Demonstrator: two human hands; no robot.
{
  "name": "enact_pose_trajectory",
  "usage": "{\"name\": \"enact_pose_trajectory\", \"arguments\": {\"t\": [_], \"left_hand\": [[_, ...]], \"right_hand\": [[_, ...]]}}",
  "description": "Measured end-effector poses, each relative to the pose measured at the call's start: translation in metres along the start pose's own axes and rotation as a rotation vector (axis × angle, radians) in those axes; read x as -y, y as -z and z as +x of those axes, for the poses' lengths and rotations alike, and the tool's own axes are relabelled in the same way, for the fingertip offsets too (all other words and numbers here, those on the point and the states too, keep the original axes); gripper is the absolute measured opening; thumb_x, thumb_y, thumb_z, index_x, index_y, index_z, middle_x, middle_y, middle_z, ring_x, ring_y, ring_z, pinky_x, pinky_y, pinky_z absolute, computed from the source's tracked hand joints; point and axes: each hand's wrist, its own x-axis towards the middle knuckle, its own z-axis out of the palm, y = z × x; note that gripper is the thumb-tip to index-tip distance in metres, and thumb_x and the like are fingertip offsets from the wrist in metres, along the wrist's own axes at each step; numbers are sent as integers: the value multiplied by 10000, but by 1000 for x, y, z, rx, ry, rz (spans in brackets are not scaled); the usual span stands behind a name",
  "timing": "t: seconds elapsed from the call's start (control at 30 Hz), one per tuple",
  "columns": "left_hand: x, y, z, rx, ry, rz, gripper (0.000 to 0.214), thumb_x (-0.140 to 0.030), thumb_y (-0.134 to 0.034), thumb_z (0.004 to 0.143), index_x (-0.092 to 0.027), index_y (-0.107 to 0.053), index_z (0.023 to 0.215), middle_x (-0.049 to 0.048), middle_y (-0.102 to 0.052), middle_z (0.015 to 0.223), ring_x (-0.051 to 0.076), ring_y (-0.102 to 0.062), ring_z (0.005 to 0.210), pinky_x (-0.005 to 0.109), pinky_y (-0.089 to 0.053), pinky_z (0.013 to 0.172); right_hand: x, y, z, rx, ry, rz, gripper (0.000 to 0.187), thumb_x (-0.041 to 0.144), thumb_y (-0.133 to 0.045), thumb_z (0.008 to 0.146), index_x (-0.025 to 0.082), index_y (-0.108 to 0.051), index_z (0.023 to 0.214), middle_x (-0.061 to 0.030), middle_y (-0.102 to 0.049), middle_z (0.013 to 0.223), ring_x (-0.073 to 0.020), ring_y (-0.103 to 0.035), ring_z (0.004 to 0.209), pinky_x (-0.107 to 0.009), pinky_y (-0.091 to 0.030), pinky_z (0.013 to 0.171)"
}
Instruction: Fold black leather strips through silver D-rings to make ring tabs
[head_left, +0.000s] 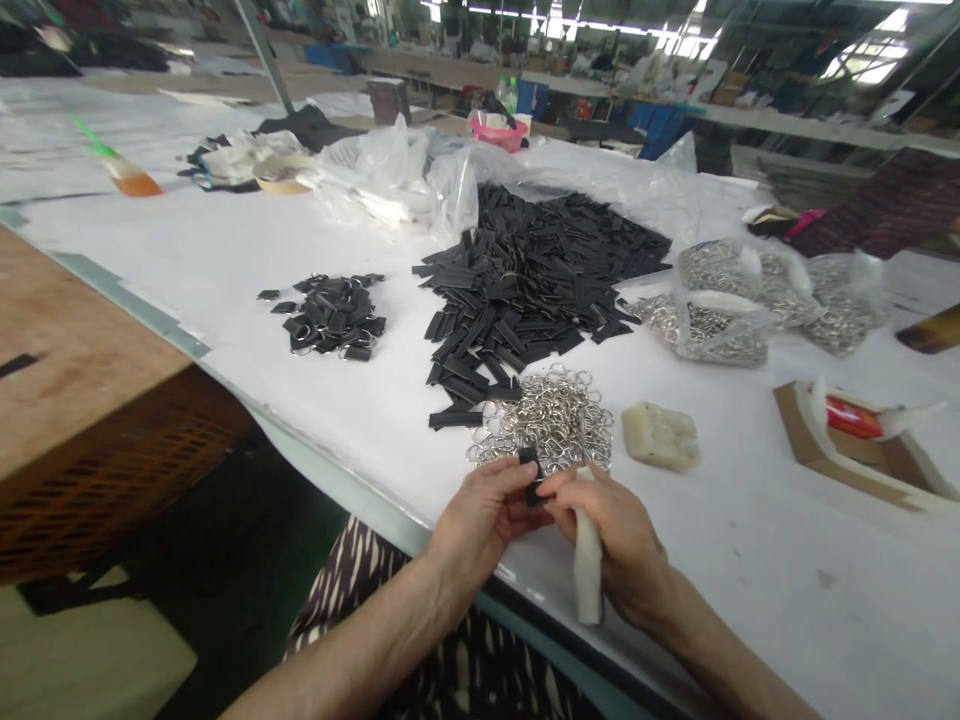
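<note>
My left hand [484,520] and my right hand [619,540] meet at the near table edge, both pinching a small black strip [531,478]. My right hand also grips a white stick-like tool [587,570] that points down toward me. Just beyond my fingers lies a heap of silver metal rings [551,420]. Behind it spreads a big pile of black strips [525,280]. A smaller pile of black strips fitted with rings [334,315] lies to the left.
A pale waxy block [660,435] sits right of the rings. Clear bags of metal rings [757,300] lie at the right, a cardboard tray with a tube [855,430] beyond them. Plastic bags [390,175] are at the back. A wooden bench [75,370] stands left.
</note>
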Motion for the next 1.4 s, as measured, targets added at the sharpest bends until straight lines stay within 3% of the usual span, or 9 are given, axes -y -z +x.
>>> {"name": "enact_pose_trajectory", "arguments": {"t": [0.1,0.2,0.5,0.67,1.07,1.27,1.4], "left_hand": [[6,-2,1,-44,-74,42,135,-76,-697,637,-140,-583,671,-6,-659,558,141,-614,459,287,-526,547],[12,-4,0,-13,-159,76,108,-118,-715,651,-123,-620,702,15,-688,631,140,-642,530,269,-530,597],[20,-1,-7,126,-314,203,99,-233,-630,794,-142,-657,771,24,-703,736,155,-660,724,304,-506,777],[19,-1,-8,157,-319,386,90,-189,-644,779,-154,-670,858,17,-694,773,130,-631,744,246,-478,755],[17,-4,-9,72,-304,436,85,-213,-619,789,-150,-673,771,16,-709,736,131,-646,710,249,-502,752],[17,-1,-7,15,-309,464,88,-226,-631,774,-158,-680,749,7,-702,677,123,-648,634,227,-512,687],[17,-1,-9,-8,-326,526,105,-231,-628,768,-146,-689,777,22,-696,671,144,-649,634,241,-512,672]], "right_hand": [[2,-4,-1,-90,-113,71,111,122,-510,831,233,-503,824,-9,-661,846,-159,-601,773,-299,-460,710],[4,-7,-1,-141,-260,101,83,149,-546,814,225,-513,816,-6,-637,807,-144,-585,701,-266,-455,637],[11,1,8,-116,-554,263,104,172,-559,784,223,-469,791,44,-541,698,-107,-469,587,-222,-389,550],[13,4,13,-117,-604,402,146,148,-557,773,223,-433,759,57,-510,684,-99,-462,594,-222,-396,578],[13,4,17,-93,-633,475,156,123,-561,753,213,-433,751,53,-515,672,-104,-483,588,-236,-411,580],[11,7,18,-53,-627,437,141,121,-562,758,209,-456,729,59,-485,642,-95,-434,560,-215,-366,529],[11,9,17,-78,-621,373,98,166,-572,775,220,-494,801,27,-571,784,-117,-507,672,-237,-410,616]]}}
